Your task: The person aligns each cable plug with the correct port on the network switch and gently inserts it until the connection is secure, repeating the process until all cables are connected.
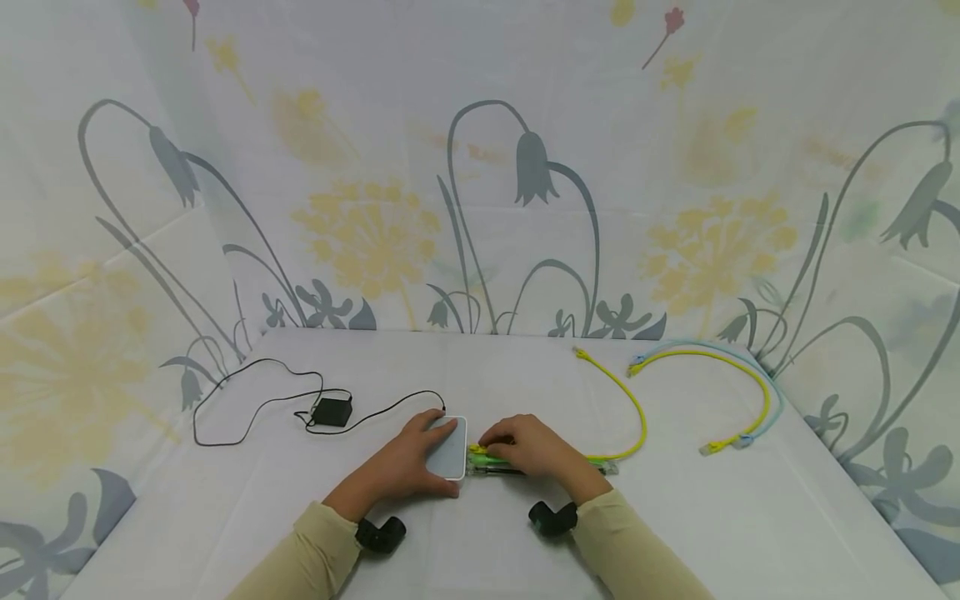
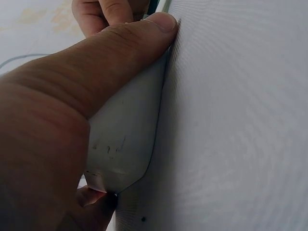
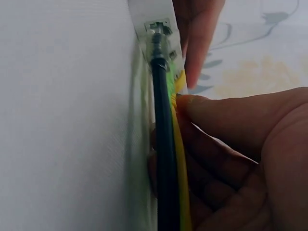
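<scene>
My left hand [image 1: 408,458] grips a small white network switch [image 1: 447,450] by its edges, thumb on the near side and fingers on the far side. In the left wrist view the thumb lies along the casing [image 2: 127,125]. At the switch's right side my right hand [image 1: 531,447] pinches the plug end of a yellow network cable [image 1: 639,408] by the ports. A black network cable [image 3: 166,144] sits at a port with its clear plug, and a green one [image 3: 171,74] lies between it and the yellow. Whether the yellow plug is fully seated is hidden by my fingers.
A black power adapter [image 1: 332,412] lies to the left, its thin cord [image 1: 397,402] running to the switch's far edge. Another yellow cable [image 1: 763,396] and a light blue cable [image 1: 778,400] curve at the back right. A patterned cloth [image 1: 480,250] hangs behind the table.
</scene>
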`<state>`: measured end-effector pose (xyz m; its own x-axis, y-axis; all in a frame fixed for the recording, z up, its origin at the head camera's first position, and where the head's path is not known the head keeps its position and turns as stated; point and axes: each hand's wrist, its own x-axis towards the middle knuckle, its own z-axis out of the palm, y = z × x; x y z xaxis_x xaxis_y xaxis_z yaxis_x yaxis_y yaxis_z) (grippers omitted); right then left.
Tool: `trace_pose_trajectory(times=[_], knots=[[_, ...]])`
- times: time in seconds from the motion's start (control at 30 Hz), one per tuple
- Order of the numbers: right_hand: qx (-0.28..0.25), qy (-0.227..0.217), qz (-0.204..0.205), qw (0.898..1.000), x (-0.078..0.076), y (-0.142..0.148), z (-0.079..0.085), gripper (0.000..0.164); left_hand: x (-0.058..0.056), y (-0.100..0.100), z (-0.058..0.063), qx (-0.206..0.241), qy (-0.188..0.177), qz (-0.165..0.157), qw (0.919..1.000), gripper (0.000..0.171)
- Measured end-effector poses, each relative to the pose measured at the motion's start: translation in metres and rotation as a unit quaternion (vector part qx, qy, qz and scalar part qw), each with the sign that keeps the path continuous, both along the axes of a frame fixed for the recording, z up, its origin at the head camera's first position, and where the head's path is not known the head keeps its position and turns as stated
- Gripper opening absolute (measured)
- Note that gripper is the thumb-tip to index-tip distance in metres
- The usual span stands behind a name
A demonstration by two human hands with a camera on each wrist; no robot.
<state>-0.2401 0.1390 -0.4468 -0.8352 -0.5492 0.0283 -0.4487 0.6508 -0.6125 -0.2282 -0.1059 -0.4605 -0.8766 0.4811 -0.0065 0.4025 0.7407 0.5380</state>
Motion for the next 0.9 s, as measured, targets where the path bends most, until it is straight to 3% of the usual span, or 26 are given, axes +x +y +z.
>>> trace_pose_trajectory(times=[0.53, 0.9], knots=[[0.001, -0.027, -0.030, 0.999, -0.008, 0.024, 0.001, 0.013, 0.000, 0.000, -0.001, 0.001, -0.001, 0.003, 1.0000, 0.099], [-0.008, -0.022, -0.047, 0.999, -0.011, 0.036, 0.004, 0.012, 0.000, 0.000, 0.000, 0.002, 0.001, -0.002, 1.0000, 0.099]])
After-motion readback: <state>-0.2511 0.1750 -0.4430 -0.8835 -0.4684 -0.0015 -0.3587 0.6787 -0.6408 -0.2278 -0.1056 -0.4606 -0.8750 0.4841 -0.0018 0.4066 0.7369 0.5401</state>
